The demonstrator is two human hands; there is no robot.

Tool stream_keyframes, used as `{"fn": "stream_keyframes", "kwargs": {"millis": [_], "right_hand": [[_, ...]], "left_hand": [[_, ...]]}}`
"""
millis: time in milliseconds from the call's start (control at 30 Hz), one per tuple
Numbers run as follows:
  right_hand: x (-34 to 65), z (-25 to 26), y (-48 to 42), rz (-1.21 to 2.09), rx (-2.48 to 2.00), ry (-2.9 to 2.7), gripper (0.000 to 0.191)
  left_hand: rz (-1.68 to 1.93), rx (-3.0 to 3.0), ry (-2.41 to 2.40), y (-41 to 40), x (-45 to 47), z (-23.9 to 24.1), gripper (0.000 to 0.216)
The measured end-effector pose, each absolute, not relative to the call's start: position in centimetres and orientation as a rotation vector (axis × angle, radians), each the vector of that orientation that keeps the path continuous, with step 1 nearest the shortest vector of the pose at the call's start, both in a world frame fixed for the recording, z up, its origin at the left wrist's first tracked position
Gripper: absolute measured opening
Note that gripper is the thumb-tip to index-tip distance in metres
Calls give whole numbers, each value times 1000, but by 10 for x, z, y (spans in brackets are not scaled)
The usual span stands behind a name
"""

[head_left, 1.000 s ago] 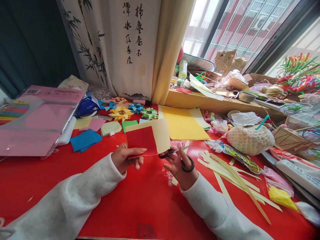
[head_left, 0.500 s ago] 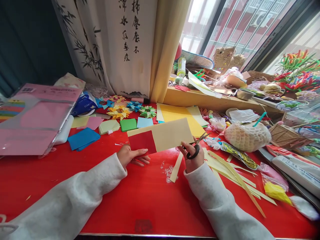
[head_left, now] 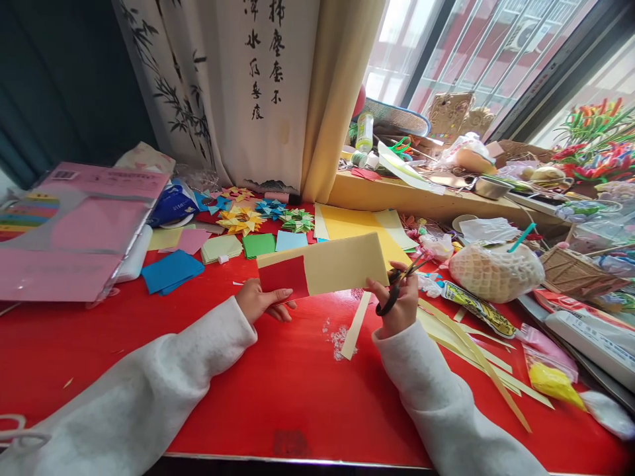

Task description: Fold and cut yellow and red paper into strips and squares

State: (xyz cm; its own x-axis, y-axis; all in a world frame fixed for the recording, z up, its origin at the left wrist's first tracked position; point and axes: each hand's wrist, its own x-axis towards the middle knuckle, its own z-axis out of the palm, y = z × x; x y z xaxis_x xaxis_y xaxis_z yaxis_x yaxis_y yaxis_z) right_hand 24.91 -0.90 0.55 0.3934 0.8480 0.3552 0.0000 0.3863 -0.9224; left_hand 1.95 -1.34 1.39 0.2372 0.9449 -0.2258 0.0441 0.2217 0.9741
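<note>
My left hand (head_left: 262,301) is closed on a smaller red paper piece (head_left: 285,277) laid over the left end of a cream paper strip (head_left: 344,263). The thumb presses on the red piece, and both papers are held up above the table. At the strip's right end is my right hand (head_left: 399,301), wrapped round scissors (head_left: 395,291) with black handles. Their blades point up and right, away from the paper. The right fingertips are at the strip's lower right corner; whether they pinch it is hard to tell.
Cut cream strips (head_left: 476,357) lie on the red table (head_left: 297,410) at right, beside a netted foam bundle (head_left: 496,271). Folded paper stars (head_left: 241,219) and coloured paper stacks (head_left: 171,272) sit at the back. A pink paper pack (head_left: 94,231) is at left.
My right hand has turned, and the scissors have swung more upright beside the strip's right end. My left hand keeps its hold on the papers. The view has shifted slightly.
</note>
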Motion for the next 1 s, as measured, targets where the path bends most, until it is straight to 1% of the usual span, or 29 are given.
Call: {"fn": "stream_keyframes", "kwargs": {"millis": [133,233,300,367,467,533,600,767,1000], "right_hand": [[262,12,-6,433,-1071,-1040,45],[263,23,-13,439,-1052,-1075,42],[259,31,-21,643,-1055,-1191,38],[251,35,-29,1007,-1067,-1364,35],[236,33,-38,1536,-1145,-1582,37],[228,26,-40,1726,-1234,-1674,39],[221,20,-41,1793,-1293,-1736,38],[217,14,-41,1809,-1292,-1754,34],[216,17,-42,1844,-1282,-1702,36]], "left_hand": [[876,1138,1121,-13,19,14,19],[884,1142,1123,-12,19,14,21],[895,1148,1130,-12,19,13,21],[914,1150,1141,-11,19,14,21],[950,1154,1162,-11,20,15,20],[974,1157,1164,-12,20,16,20],[996,1162,1149,-13,20,18,19],[1005,1139,1096,-17,21,24,16],[944,1079,1027,-21,24,24,14]]}}
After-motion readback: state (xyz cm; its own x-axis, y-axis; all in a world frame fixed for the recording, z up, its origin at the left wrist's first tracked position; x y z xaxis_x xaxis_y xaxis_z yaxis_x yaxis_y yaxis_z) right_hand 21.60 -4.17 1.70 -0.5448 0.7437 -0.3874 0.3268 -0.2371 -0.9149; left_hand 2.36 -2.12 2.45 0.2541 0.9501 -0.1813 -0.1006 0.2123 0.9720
